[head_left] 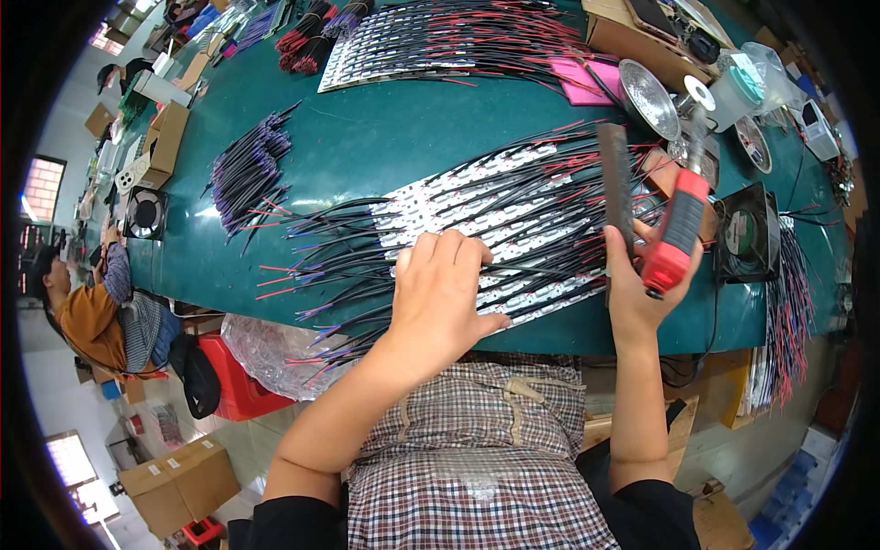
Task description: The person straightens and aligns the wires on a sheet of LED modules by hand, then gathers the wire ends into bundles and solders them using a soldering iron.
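A white panel of circuit boards (pixel 403 217) lies on the green table, with rows of black and red wires (pixel 550 197) running across it. My left hand (pixel 442 280) rests flat on the near part of the panel, thumb apart from the fingers, holding nothing. On the right, my right hand (pixel 642 291) is closed round the red-and-black handle of a soldering gun (pixel 683 220). Its nose points away from me. A dark flat metal bar (pixel 614 174) stretches over the wire ends, and my right thumb touches its near part.
Beside my right hand stands a black fan (pixel 747 234). Metal dishes (pixel 649 99) and a pink pad (pixel 587 81) lie beyond. A bundle of dark wires (pixel 249 170) is at left; another wired panel (pixel 394 46) lies at the back. A seated person (pixel 110 312) is at far left.
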Motion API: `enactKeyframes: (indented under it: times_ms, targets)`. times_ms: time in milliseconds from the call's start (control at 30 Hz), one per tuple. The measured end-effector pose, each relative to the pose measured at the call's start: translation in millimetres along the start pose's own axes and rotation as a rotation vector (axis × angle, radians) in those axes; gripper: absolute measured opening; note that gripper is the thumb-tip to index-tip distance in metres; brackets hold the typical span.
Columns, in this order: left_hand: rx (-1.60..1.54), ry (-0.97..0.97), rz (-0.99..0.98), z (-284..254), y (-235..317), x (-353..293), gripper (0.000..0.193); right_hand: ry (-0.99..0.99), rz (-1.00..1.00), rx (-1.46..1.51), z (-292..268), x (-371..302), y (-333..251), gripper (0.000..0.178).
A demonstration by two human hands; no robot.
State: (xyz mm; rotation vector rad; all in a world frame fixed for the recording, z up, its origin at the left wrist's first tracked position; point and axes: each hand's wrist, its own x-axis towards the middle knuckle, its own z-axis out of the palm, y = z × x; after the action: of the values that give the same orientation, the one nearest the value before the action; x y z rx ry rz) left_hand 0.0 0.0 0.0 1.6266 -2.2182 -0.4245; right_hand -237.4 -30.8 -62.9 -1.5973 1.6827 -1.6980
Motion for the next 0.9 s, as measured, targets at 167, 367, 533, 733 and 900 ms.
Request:
enactKeyframes:
  times_ms: [167, 367, 533, 733, 900]
  targets:
    - [0.053, -0.128, 0.029, -6, 6, 9, 0.05, 0.122, 0.072, 0.082, -14, 6, -10, 0.067]
    - [0.144, -0.04, 0.051, 5, 9, 7, 0.044, 0.155, 0.07, -0.002, -27, 2, -3, 0.062]
    - [0.168, -0.021, 0.072, 10, 10, 8, 0.039, 0.156, 0.096, 0.04, -27, 1, -3, 0.065]
    - [0.009, -0.07, 0.106, 8, 5, 10, 0.038, 0.125, 0.023, 0.065, -23, -2, -2, 0.065]
    - [-0.078, -0.069, 0.075, 12, 0, 9, 0.03, 0.121, 0.048, 0.013, -25, -3, -6, 0.065]
